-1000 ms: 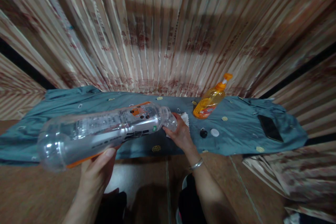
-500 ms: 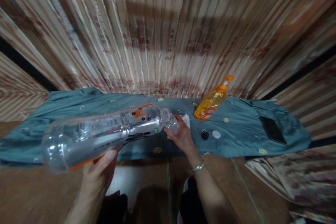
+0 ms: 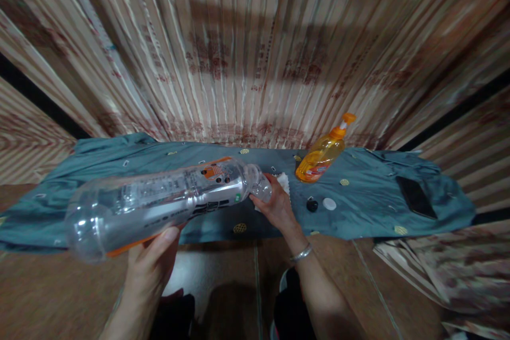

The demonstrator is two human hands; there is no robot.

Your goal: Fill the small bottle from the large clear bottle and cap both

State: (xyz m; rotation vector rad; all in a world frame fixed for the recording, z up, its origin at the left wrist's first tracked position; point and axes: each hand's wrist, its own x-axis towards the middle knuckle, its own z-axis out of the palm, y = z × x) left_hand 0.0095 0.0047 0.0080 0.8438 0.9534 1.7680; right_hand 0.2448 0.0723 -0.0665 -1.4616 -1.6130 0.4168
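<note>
Little has shifted: our left grip (image 3: 154, 254) stays curled round the large clear silver-and-orange-labelled plastic bottle (image 3: 159, 204), left of centre, which seems to meet the small clear plastic container (image 3: 262, 187) our right grip (image 3: 278, 206) keeps clasping mid-frame, so we judge the 2 held steady.

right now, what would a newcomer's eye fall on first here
First, the large clear bottle, stretching across the left of the view, held by the fingers of the left hand. At its neck end, the right hand grips a smaller clear container. Farther right, the bright orange pump bottle is on the blue-green cloth.
</note>
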